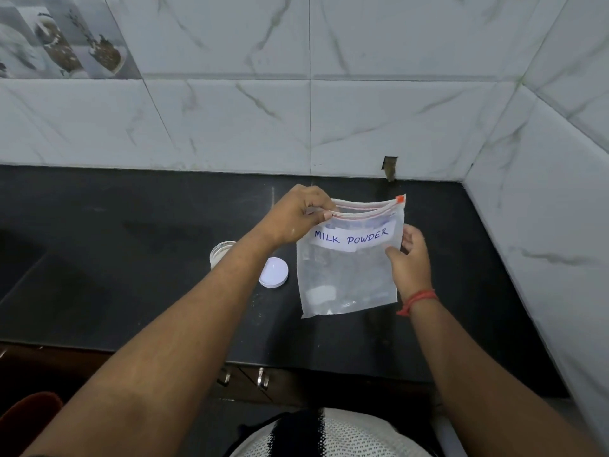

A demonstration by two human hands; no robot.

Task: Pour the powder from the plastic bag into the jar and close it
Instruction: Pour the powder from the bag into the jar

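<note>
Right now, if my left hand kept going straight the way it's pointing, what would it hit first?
Your left hand points right along the plastic bag top, which it already pinches. Beyond that, probably the orange slider; depth is uncertain.

A white label (354, 237) on the clear plastic bag (349, 275) reads "MILK POWDER" in blue handwritten capitals

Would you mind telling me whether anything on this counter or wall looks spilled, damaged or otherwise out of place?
One thing stands out: a small broken hole in the wall tiles just above the black counter, behind the milk powder bag. A few pale specks lie on the counter near the white lid. Nothing else looks askew.
</note>
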